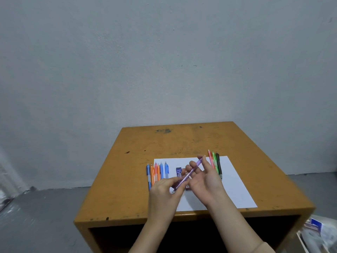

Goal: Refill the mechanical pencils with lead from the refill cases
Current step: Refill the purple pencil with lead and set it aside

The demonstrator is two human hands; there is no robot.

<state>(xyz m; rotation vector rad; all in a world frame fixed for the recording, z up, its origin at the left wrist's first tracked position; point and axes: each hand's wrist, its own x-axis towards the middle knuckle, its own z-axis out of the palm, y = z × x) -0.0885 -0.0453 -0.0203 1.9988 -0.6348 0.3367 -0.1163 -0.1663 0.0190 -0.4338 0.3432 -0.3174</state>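
Nearest us, two bare forearms rise from the bottom edge of the frame, and both hands meet over the sheet of paper [237, 189] at centre. The left hand [163, 191] pinches the lower end of the purple pencil [187, 175]. The right hand [207, 180] has its fingers curled round the upper half. So we've got the pencil held off the paper, slanting from lower left to upper right, gripped at both ends.

Just behind it, towards the upper left, lies the refill case [179, 171], flat on the paper. A reddish thing peeks out under the hands. It may be a second case, but we can't tell. Blue and orange pencils [157, 172] line the paper's left edge. The pink, green and black ones [215, 163] sit at its upper right. All of it rests on the worn orange surface [145, 143].

This looks to us like the opening-up step: getting an end cap off so lead can go in. To do it well, we'd keep one hand firm on the barrel and pull the cap straight along the pencil's line, not sideways. We'd also stay low over the paper, so a small cap or eraser that slips lands where we can see it.
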